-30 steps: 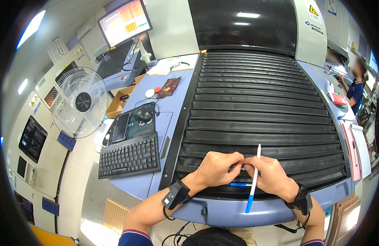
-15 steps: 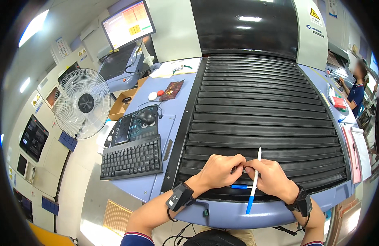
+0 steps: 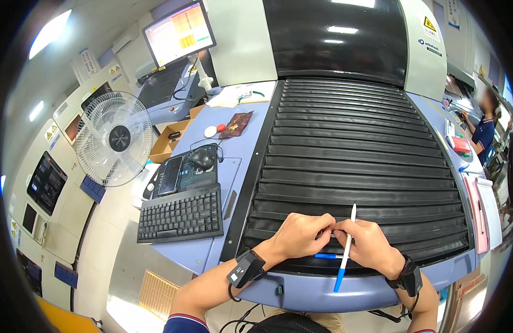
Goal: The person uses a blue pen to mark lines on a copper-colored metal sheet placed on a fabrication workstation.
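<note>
My left hand point(image 3: 302, 234) is closed in a pinch above the near end of the ribbed black bellows cover point(image 3: 345, 147). Anything between its fingertips is too small or hidden to make out. Close against it, its fingertips nearly touching the left ones, my right hand point(image 3: 369, 244) is also closed. A white pen with a blue end point(image 3: 346, 251) slants through the right hand's grip, blue end toward me. Below the hands a second pen, with a blue cap point(image 3: 326, 256), lies on the cover, partly hidden by the right hand and the first pen.
Left of the cover are a black keyboard point(image 3: 180, 213), a phone point(image 3: 171, 175), a mouse point(image 3: 201, 158) and a dark red packet point(image 3: 236, 125). A fan point(image 3: 120, 138) and a monitor point(image 3: 179, 33) stand beyond. On the right lie notepads point(image 3: 488, 211); a person point(image 3: 484, 130) works farther off.
The fingertips of both hands have drawn slightly closer together. The pen stays in the right hand, and the view has shifted a little.
</note>
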Demonstrator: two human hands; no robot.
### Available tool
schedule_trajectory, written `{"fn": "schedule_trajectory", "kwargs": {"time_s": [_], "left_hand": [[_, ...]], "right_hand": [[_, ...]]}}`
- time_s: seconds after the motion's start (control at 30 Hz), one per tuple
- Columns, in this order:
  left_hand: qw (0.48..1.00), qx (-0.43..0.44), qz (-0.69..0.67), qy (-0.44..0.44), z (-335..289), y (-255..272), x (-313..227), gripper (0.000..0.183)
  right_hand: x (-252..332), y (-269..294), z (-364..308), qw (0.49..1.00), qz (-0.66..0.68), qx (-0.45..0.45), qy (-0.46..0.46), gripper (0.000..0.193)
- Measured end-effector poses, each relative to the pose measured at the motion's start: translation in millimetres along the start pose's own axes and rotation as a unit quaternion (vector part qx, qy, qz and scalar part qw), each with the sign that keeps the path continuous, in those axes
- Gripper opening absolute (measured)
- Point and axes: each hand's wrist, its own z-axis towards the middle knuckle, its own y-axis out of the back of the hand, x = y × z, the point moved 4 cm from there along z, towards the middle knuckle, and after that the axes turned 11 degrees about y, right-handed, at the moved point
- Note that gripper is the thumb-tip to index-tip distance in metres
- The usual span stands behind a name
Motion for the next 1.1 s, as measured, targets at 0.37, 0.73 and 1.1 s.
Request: {"fn": "schedule_trajectory", "kwargs": {"time_s": [0.37,0.73,1.1], "left_hand": [[1.000,-0.008,-0.005,-0.014,-0.6,-0.3,-0.7,0.012],[1.000,0.002,0.000,-0.007,1.1,-0.6,0.4,0.012],[1.000,0.015,-0.003,0.019,-5.8,-3.3,4.8,0.008]], "right_hand": [[2.5,1.7,1.2,1.000,-0.011,0.016,-0.007,0.013],[3.2,4.1,2.9,1.000,-0.011,0.018,-0.014,0.012],[3.0,-3.0,1.0,1.000,-0.004,0.010,-0.011,0.012]]}}
